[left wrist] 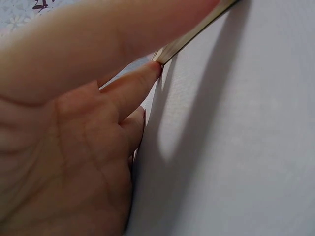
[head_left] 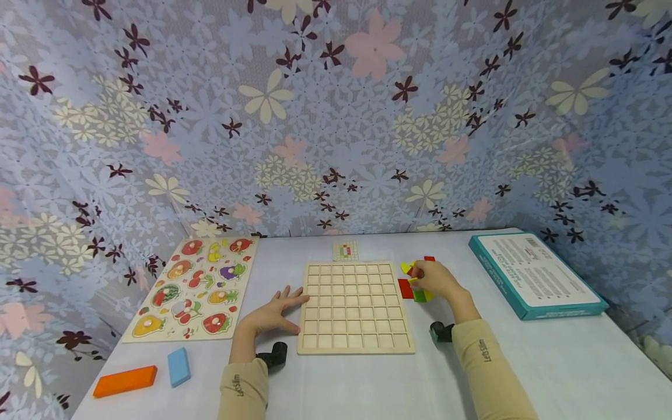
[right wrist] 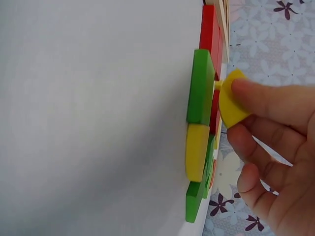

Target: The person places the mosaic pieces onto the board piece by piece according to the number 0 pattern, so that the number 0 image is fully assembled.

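Observation:
A wooden grid board (head_left: 357, 309) lies in the middle of the table. My left hand (head_left: 273, 312) is at its left side, fingers spread, with thumb and fingertips touching the edge; the left wrist view shows them against the board's thin side. To the right of the board, my right hand (head_left: 438, 280) pinches a yellow piece with a curved edge (right wrist: 230, 101) between thumb and fingers, above the other pieces. Below it lie a red piece (head_left: 405, 289), a green block (right wrist: 199, 88) and a yellow block (right wrist: 197, 152). The hand partly hides this pile in the head view.
A small pattern card (head_left: 345, 251) lies behind the board. At the left are a fruit puzzle board (head_left: 205, 280), an orange block (head_left: 125, 381) and a blue block (head_left: 179, 367). A teal-edged box (head_left: 535, 274) lies at the right. Floral cloth hangs behind the table.

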`<state>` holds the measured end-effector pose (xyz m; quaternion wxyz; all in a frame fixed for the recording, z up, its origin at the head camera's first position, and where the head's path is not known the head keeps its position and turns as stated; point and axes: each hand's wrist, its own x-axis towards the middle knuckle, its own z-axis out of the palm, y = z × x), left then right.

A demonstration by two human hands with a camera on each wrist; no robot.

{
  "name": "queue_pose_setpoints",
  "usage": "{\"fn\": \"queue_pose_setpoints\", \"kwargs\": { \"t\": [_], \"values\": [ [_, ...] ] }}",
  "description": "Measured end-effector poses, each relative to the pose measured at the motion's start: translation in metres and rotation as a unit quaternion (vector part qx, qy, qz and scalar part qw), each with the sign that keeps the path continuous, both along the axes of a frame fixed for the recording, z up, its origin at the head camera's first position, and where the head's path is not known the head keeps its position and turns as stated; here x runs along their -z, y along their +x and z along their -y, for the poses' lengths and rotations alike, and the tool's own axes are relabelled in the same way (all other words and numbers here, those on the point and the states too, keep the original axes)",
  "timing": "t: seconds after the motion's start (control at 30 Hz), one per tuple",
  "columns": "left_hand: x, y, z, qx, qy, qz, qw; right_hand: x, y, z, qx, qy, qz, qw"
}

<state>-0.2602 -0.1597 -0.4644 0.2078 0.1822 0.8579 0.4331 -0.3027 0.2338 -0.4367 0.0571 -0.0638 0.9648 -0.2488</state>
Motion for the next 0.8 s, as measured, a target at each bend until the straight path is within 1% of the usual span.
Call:
{"fn": "queue_pose_setpoints", "kwargs": {
  "t": [0.17, 0.27, 0.4, 0.53, 0.63, 0.8],
  "values": [
    [0.000, 0.000, 0.000, -0.002, -0.003, 0.004, 1.0000, 0.001, -0.002, 0.004, 0.014, -0.007, -0.003, 1.000],
    [-0.001, 0.001, 0.000, -0.001, -0.007, 0.001, 1.0000, 0.001, -0.002, 0.007, 0.015, -0.009, -0.012, 1.000],
    [-0.001, 0.001, 0.000, 0.001, -0.012, -0.002, 0.9999, 0.000, -0.003, 0.012, 0.018, -0.028, -0.020, 0.999],
    [0.000, 0.001, 0.001, 0.003, -0.012, -0.002, 0.9999, -0.002, -0.002, 0.017, 0.034, -0.048, -0.018, 0.998],
    [0.000, 0.001, 0.001, 0.003, -0.011, -0.003, 0.9999, -0.004, 0.000, 0.022, 0.049, -0.075, -0.006, 0.996],
    [0.000, 0.001, 0.001, -0.001, -0.007, -0.003, 1.0000, -0.007, 0.001, 0.031, 0.073, -0.130, 0.012, 0.989]
  ]
}}
